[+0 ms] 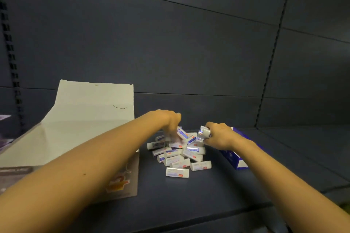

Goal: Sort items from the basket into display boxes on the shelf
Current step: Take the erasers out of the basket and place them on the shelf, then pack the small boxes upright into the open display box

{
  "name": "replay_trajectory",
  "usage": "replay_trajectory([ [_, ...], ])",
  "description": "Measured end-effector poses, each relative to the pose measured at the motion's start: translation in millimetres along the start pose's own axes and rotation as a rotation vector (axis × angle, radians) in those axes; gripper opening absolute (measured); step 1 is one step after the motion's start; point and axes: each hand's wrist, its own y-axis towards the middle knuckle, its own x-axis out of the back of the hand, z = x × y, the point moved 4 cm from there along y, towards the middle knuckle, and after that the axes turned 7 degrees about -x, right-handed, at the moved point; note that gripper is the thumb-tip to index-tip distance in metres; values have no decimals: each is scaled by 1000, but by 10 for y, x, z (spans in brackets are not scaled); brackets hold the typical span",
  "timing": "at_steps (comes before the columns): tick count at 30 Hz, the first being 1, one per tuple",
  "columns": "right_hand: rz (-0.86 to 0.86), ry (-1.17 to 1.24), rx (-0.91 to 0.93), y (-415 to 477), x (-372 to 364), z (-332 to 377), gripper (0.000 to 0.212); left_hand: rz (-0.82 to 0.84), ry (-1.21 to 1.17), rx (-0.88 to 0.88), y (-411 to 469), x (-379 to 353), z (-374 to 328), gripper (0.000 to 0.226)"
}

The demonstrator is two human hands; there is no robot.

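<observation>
A heap of several small white erasers [180,154] in blue-and-white sleeves lies loose on the dark shelf [189,198]. My left hand [169,122] reaches into the far side of the heap, its fingers curled around one eraser [180,132]; the fingertips are blurred. My right hand [220,135] is closed on a small bundle of erasers [203,131] just right of the heap. A blue display box [235,159] lies behind and under my right wrist, mostly hidden by it.
A large open cardboard box [83,119] with its pale flap raised stands at the left, under my left forearm. The dark back panel [170,43] rises behind the shelf. A slotted upright [11,53] runs down the far left.
</observation>
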Motion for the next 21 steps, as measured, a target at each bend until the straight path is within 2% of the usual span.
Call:
replay_trajectory([
  [3, 4, 23, 43, 150, -82, -34, 38, -61, 33, 54, 35, 18, 91, 64],
  [8, 63, 62, 107, 310, -181, 60, 48, -266, 131, 125, -155, 190, 318, 43],
  [14, 97, -4, 199, 340, -54, 258, 64, -468, 90, 216, -682, 362, 615, 30],
  [21, -97, 148, 461, 157, 329, 1015, 41, -487, 53, 411, -1534, 358, 1117, 31],
])
